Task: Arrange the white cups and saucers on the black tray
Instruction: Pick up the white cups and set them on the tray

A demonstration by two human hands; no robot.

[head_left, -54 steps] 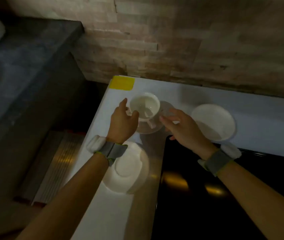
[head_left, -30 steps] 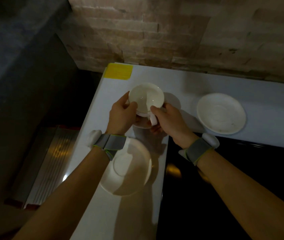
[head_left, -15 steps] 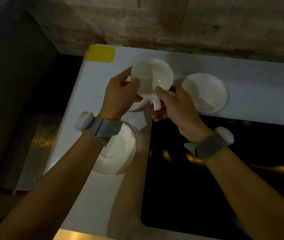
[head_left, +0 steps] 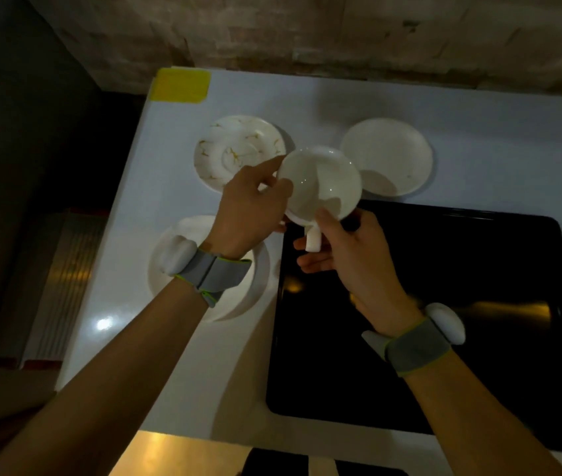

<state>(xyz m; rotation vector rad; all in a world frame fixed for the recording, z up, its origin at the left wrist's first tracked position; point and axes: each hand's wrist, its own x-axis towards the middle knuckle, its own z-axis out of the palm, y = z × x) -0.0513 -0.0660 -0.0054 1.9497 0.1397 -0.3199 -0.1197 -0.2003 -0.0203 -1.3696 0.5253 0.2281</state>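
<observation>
A white cup point(head_left: 320, 182) is held in the air between both hands, above the far left corner of the black tray point(head_left: 444, 304). The left hand point(head_left: 248, 207) is closed on the cup's wall and rim; the right hand point(head_left: 344, 249) is closed at the near rim, with the handle point(head_left: 313, 239) lying against its fingers. Whether a second piece is carried beneath the cup cannot be told.

Beyond the grip and to its left, a patterned saucer point(head_left: 238, 151) rests on the white table point(head_left: 156, 207); beyond and to the right lies a plain saucer point(head_left: 389, 154); beneath the left wrist, a third saucer point(head_left: 255, 290) is partly hidden. The tray is bare.

Judged risks: the glazed wall may slip if either hand is released early; the cup may be set across the tray's raised rim, which lies directly below the grip, and left tilted; the patterned saucer may be struck by the left knuckles, which are just beside it.
</observation>
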